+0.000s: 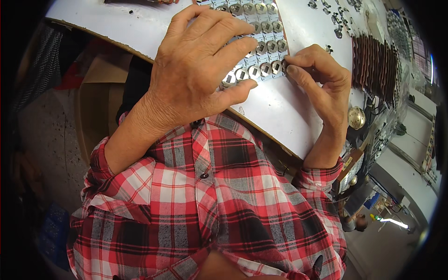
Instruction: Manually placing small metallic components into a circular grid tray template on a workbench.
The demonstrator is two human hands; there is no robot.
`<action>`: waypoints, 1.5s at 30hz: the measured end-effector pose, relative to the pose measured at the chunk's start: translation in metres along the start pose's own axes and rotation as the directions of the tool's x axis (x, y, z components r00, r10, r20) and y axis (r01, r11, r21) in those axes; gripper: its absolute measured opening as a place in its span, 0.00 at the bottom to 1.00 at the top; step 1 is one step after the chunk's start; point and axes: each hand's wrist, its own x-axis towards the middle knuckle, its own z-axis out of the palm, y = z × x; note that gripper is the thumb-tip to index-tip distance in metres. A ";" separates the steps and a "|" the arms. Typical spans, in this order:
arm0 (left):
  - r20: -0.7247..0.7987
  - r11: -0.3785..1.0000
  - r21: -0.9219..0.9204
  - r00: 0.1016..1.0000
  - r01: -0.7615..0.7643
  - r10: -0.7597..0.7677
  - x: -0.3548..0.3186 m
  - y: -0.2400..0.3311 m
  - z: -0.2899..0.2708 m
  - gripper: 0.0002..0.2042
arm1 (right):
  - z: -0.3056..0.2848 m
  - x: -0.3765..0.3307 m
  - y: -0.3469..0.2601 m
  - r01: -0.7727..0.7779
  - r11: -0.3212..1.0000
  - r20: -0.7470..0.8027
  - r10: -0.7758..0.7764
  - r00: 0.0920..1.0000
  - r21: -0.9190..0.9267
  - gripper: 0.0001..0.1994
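A light-blue panel [268, 59] lies on the white table, set with rows of small round silver metal parts [265, 69], each with a dark diamond-shaped middle. My left hand [200, 60] is spread over the panel's left side, fingers apart, and hides part of the rows. Its thumb sticks out beside the nearest row. At that row's right end, the thumb and index finger of my right hand [322, 74] pinch a small round metal part [284, 65], mostly covered by the fingertips. Whether this part touches the panel I cannot tell.
Loose small metal parts [338, 21] are scattered on the table [289, 107] at the far right. Beyond my right hand stands a row of upright brown boards [375, 67]. A round brass-coloured metal object [356, 117] sits near the right edge. A cardboard box [100, 88] is below, left.
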 end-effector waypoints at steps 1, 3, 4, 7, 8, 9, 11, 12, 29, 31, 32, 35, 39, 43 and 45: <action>-0.003 1.000 0.000 1.000 -0.004 0.004 0.000 0.000 0.000 0.26 | 0.001 -0.001 -0.002 0.002 1.000 -0.003 -0.002 1.000 -0.003 0.07; 0.002 1.000 0.006 1.000 0.000 0.000 0.000 -0.001 0.001 0.27 | 0.005 -0.003 -0.005 -0.131 0.990 -0.057 0.128 0.990 -0.043 0.07; 0.000 1.000 0.009 1.000 -0.001 0.001 0.000 -0.001 0.001 0.27 | 0.005 -0.003 -0.003 -0.127 0.991 -0.056 0.125 0.991 -0.043 0.07; -0.032 1.000 0.026 0.999 -0.012 0.013 -0.002 -0.003 0.004 0.27 | 0.005 0.001 0.006 -0.081 0.981 -0.144 0.107 0.984 0.177 0.10; -0.041 1.000 0.007 0.999 -0.015 0.015 -0.004 -0.004 0.004 0.27 | 0.005 0.003 0.007 -0.057 0.990 -0.200 0.082 0.976 0.130 0.11; -0.051 1.000 -0.013 0.999 -0.019 0.018 -0.006 -0.005 0.005 0.28 | 0.006 0.003 0.006 -0.034 0.996 -0.254 0.054 0.966 0.082 0.12; -0.104 0.997 -0.068 0.995 -0.019 0.012 -0.007 -0.008 0.003 0.28 | 0.013 0.003 -0.013 -0.083 0.956 -0.274 0.002 0.962 -0.281 0.25; -0.155 0.991 -0.130 0.988 -0.024 0.003 -0.008 -0.010 0.002 0.29 | 0.023 -0.002 -0.021 -0.018 0.913 -0.267 -0.100 0.959 -0.408 0.33; -0.218 0.904 -0.420 0.958 0.080 -0.186 -0.020 -0.006 -0.001 0.16 | 0.039 -0.018 -0.046 -0.004 0.653 -0.199 -0.225 0.954 -0.757 0.45; -0.269 0.892 -0.444 0.937 0.084 -0.222 -0.020 -0.006 0.001 0.17 | 0.015 -0.023 -0.044 -0.131 0.444 -0.282 -0.293 0.914 -0.886 0.44; -0.268 0.893 -0.441 0.938 0.085 -0.222 -0.022 -0.006 -0.001 0.17 | -0.004 -0.025 -0.047 -0.189 0.373 -0.322 -0.338 0.884 -0.909 0.43; -0.264 0.900 -0.427 0.940 0.089 -0.218 -0.024 -0.005 -0.004 0.16 | -0.070 -0.031 -0.043 -0.460 0.247 -0.520 -0.471 0.712 -0.853 0.43; -0.249 0.925 -0.372 0.952 0.072 -0.175 -0.020 -0.005 0.000 0.16 | -0.154 -0.038 -0.015 -0.761 0.265 -0.801 -0.299 0.519 -0.592 0.45; -0.274 0.948 -0.318 0.958 -0.008 -0.084 -0.018 -0.011 0.002 0.15 | -0.182 -0.042 0.003 -0.788 0.351 -0.847 -0.028 0.532 -0.506 0.43; -0.273 0.950 -0.312 0.958 -0.001 -0.088 -0.016 -0.012 0.001 0.15 | -0.181 -0.045 0.013 -0.731 0.258 -0.771 -0.303 0.560 -0.632 0.41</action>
